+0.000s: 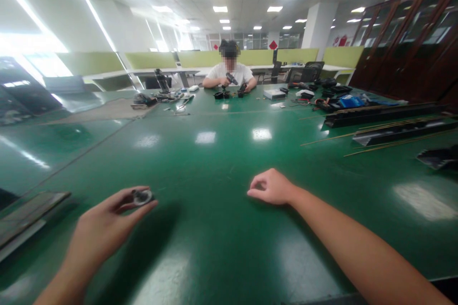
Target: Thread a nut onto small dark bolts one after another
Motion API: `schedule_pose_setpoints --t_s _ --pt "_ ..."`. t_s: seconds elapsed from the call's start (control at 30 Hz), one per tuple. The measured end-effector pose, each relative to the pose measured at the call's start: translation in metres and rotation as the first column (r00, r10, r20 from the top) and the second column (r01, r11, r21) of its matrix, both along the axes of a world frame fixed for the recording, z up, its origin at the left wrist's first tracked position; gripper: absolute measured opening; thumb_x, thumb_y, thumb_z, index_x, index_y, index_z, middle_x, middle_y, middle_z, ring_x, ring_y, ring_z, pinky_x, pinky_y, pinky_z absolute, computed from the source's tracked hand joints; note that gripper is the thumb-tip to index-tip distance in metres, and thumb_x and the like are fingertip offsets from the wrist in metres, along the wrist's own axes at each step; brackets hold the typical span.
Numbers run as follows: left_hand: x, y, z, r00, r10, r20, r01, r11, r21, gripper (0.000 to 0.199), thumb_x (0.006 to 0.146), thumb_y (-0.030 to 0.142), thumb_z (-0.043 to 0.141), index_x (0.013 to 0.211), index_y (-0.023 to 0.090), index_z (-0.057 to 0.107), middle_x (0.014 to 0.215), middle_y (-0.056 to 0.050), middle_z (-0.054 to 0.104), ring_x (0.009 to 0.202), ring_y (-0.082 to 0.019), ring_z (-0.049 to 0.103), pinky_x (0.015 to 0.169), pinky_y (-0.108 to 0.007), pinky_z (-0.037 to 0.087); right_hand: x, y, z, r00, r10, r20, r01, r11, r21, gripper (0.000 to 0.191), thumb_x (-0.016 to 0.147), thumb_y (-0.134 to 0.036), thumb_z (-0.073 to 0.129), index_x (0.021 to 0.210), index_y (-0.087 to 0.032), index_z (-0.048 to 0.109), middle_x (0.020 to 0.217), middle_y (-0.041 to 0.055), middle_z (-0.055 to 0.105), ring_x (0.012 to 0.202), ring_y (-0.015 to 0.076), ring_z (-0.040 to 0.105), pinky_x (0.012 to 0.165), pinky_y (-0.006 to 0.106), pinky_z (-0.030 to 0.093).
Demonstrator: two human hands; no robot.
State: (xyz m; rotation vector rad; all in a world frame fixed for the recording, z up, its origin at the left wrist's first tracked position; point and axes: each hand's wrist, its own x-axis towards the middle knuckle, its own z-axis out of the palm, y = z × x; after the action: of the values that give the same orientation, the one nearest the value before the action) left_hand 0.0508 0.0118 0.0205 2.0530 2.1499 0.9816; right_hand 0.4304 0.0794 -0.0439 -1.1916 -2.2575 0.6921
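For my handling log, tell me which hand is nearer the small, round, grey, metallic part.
Left. The left hand holds the part; the right hand, nothing visible in it, is apart, farther to the right.

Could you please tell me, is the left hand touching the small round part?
Touching. The head view shows it: the left hand holds the small round part between thumb and fingers.

bare forearms (339, 232), bare fingers (143, 211)
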Motion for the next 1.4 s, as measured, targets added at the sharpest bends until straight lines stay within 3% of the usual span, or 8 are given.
schedule_pose_setpoints --t_s 0.07,0.2,0.37,0.47,0.63,0.87,1.03,1.4 --pt "0.028 0.031 -0.002 0.984 -0.11 0.137 0.128 0.983 -0.129 0.048 0.069 0.055 0.073 0.104 0.022 0.069 0.093 -0.002 0.074 0.085 -0.023 0.07 0.081 -0.037 0.057 0.002 0.001 -0.001 1.0 0.004 -0.008 -0.003 1.0 0.006 0.025 0.081 -0.044 0.069 0.083 -0.02 0.077 0.055 -0.0039 0.053 0.05 0.0084 0.041 0.052 0.023 0.025" --pt "0.1 0.079 -0.018 0.898 -0.317 0.304 0.376 0.912 -0.161 0.044 0.069 0.043 0.076 0.104 0.018 0.068 0.091 -0.005 0.073 0.078 -0.021 0.069 0.077 -0.035 0.057 0.005 0.005 -0.003 0.998 -0.019 -0.052 0.02 1.0 0.013 0.026 0.08 -0.044 0.07 0.087 -0.02 0.076 0.053 -0.0057 0.046 0.049 0.0083 0.038 0.051 0.023 0.026" --pt "0.153 0.099 -0.054 0.841 -0.502 0.203 0.513 0.858 -0.004 0.024 0.073 0.028 0.074 0.095 0.018 0.069 0.091 -0.005 0.067 0.081 -0.018 0.064 0.077 -0.031 0.054 0.007 0.01 -0.008 0.982 -0.149 -0.115 0.151 0.988 0.007 0.03 0.08 -0.035 0.07 0.105 -0.019 0.07 0.055 -0.0071 0.049 0.05 0.0088 0.042 0.053 0.022 0.031" --pt "0.156 0.097 -0.066 0.806 -0.581 0.114 0.579 0.813 0.057 0.023 0.075 0.025 0.074 0.098 0.02 0.07 0.094 -0.004 0.063 0.085 -0.017 0.061 0.08 -0.031 0.052 0.004 0.013 -0.011 0.974 -0.181 -0.134 0.184 0.983 0.004 0.037 0.079 -0.031 0.069 0.114 -0.019 0.065 0.062 -0.0059 0.057 0.054 0.0098 0.051 0.056 0.022 0.035" --pt "0.153 0.095 -0.069 0.752 -0.651 0.104 0.641 0.759 0.113 0.027 0.078 0.022 0.074 0.105 0.024 0.07 0.101 -0.004 0.062 0.093 -0.018 0.06 0.084 -0.031 0.051 -0.001 0.011 -0.013 0.981 -0.151 -0.121 0.157 0.987 0.04 0.04 0.078 -0.029 0.07 0.117 -0.022 0.063 0.075 -0.0026 0.067 0.062 0.0124 0.059 0.062 0.024 0.041" --pt "0.154 0.096 -0.07 0.72 -0.678 0.146 0.664 0.735 0.14 0.036 0.077 0.019 0.076 0.111 0.023 0.065 0.101 -0.004 0.064 0.093 -0.018 0.06 0.083 -0.031 0.05 -0.004 0.01 -0.015 0.973 -0.171 -0.151 0.196 0.966 0.169 0.037 0.076 -0.028 0.072 0.112 -0.023 0.065 0.1 0.0036 0.07 0.088 0.0187 0.064 0.08 0.03 0.048" --pt "0.156 0.094 -0.068 0.69 -0.711 0.139 0.694 0.703 0.153 0.022 0.079 0.018 0.073 0.099 0.021 0.066 0.099 -0.003 0.065 0.093 -0.017 0.06 0.083 -0.03 0.049 -0.005 0.009 -0.015 0.98 -0.135 -0.144 0.163 0.966 0.201 0.032 0.077 -0.026 0.071 0.108 -0.022 0.066 0.101 0.0037 0.069 0.09 0.019 0.064 0.081 0.03 0.048" --pt "0.158 0.093 -0.068 0.695 -0.708 0.124 0.691 0.706 0.159 0.02 0.081 0.018 0.071 0.1 0.021 0.067 0.099 -0.004 0.064 0.093 -0.017 0.06 0.083 -0.029 0.049 -0.008 0.009 -0.015 0.98 -0.105 -0.169 0.141 0.966 0.218 0.029 0.079 -0.025 0.071 0.108 -0.022 0.067 0.1 0.0041 0.07 0.089 0.0189 0.065 0.081 0.03 0.049"
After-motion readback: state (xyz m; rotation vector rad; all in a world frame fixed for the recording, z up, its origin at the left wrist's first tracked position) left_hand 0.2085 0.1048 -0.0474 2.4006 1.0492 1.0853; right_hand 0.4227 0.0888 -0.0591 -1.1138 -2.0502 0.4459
